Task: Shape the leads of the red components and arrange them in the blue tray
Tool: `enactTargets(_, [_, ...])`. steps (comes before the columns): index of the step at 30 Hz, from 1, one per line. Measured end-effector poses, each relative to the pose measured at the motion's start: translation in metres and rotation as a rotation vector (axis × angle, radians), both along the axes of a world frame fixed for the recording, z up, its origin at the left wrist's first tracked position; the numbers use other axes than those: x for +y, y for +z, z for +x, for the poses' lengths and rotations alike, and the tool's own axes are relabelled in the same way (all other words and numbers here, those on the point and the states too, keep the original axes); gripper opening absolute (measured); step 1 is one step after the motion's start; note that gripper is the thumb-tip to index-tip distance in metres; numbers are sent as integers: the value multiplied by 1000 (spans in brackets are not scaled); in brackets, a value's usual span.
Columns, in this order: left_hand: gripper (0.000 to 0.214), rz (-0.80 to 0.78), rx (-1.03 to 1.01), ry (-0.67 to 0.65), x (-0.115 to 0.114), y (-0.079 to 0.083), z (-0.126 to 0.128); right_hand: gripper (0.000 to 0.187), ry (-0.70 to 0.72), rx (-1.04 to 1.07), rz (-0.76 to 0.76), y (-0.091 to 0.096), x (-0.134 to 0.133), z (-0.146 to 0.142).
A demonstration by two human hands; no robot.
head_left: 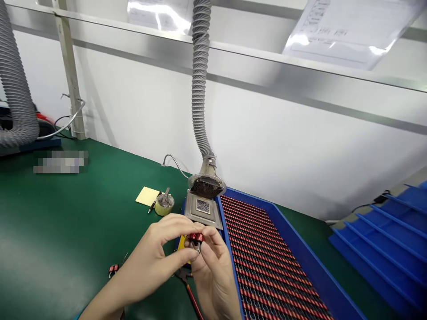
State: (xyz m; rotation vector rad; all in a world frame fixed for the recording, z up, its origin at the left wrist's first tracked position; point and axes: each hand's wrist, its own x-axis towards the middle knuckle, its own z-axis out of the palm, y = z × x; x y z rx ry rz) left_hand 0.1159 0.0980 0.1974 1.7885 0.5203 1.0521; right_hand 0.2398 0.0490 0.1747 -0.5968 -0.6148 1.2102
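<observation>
My left hand (158,255) and my right hand (215,269) meet in front of the metal-topped unit. Between their fingertips they hold a small red wire-wound coil (196,238), with pale wire ends showing below its windings. Fingers cover part of it. Beneath my hands lie pliers (191,291) with red-and-black handles, partly hidden. Another red coil (113,269) rests on the green table beside my left forearm. To the right of my right hand, a blue tray (300,255) holds many rows of similar red-and-black coils.
A solder pot (203,206) sits below a round fume hood (207,186) on a grey hose. Left of it are a small tub (165,204), a pen (152,207) and yellow notepaper (147,196). Stacked blue trays (383,249) occupy the right.
</observation>
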Motion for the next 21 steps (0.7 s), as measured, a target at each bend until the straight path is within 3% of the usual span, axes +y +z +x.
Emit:
enactTargets(3, [25,-155,-135,-2,8,-4,3,17,-45,-15,-67,-6,7,0])
enactTargets(9, [5,-558,-505,95,12,-16,20,13,21,-15,-29,-24,18,-9])
enactTargets(12, [12,-617,-640,152,14,-16,17,14,53,11,-31,-20,17,-14])
enactTargets(15, [14,-576,-764,234,18,-12,6,16,57,81,-89,-12,14,-15])
enactTargets(17, [12,-539,-722,212,18,-12,1,19,35,148,-128,-9,13,-14])
enactTargets(21, [43,-431,-279,-29,9,-16,5,27,2,194,-141,-8,12,-15])
